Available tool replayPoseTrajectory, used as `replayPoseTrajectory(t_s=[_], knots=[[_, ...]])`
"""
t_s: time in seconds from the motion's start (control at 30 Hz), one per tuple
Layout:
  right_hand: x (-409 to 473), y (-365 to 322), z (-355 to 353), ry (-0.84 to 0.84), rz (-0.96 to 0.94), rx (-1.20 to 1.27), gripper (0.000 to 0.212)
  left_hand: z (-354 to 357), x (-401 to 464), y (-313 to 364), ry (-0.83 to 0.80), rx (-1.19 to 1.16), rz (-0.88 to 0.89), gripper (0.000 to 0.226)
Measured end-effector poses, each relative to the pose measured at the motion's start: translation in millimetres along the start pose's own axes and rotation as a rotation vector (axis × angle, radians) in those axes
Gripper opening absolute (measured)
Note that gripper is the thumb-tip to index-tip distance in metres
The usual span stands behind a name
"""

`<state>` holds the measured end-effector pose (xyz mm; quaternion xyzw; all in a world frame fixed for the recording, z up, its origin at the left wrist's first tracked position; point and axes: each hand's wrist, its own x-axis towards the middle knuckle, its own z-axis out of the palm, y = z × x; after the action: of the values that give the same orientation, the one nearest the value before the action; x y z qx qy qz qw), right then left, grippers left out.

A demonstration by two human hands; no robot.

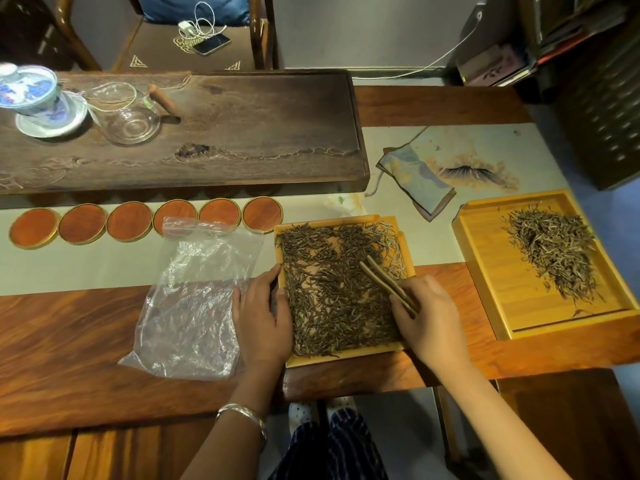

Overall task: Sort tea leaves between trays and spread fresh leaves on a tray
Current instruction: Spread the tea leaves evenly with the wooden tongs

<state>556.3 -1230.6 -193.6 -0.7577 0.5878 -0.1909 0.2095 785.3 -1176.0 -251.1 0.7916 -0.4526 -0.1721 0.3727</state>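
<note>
A yellow wooden tray (346,358) lies in front of me, covered with dark tea leaves (329,289). My left hand (263,317) rests on the tray's left rim, fingers curled over the edge. My right hand (429,320) grips wooden tongs (388,284), whose tips point up-left over the leaves in the middle of the tray. A second yellow tray (512,306) sits to the right with a loose heap of paler leaves (554,254) in its upper half.
An empty clear plastic bag (197,299) lies left of the near tray. Several round orange coasters (128,225) line up behind it. A dark tea board (242,133) holds a gaiwan (34,98) and glass pitcher (128,116). A folded cloth pouch (415,181) lies between the trays.
</note>
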Motion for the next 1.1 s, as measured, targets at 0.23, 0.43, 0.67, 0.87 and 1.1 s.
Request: replayPoseTrajectory(t_s=[0.23, 0.43, 0.67, 0.87, 1.1], knots=[[9, -16, -8, 0.049, 0.031, 0.103, 0.019, -1, 0, 2, 0.003, 0.010, -0.008, 0.036], [101, -48, -16, 0.133, 0.094, 0.174, 0.011, -1, 0, 4, 0.020, 0.011, -0.004, 0.036], [203, -94, 43, 0.140, 0.159, 0.172, 0.020, -2, -1, 4, 0.019, 0.010, -0.011, 0.035], [225, -99, 71, 0.142, 0.218, 0.110, 0.021, 0, 0, 1, 0.019, 0.005, -0.005, 0.036], [230, -95, 74, 0.146, 0.220, 0.068, 0.022, 0, 0, 0, 0.024, -0.014, -0.003, 0.036]])
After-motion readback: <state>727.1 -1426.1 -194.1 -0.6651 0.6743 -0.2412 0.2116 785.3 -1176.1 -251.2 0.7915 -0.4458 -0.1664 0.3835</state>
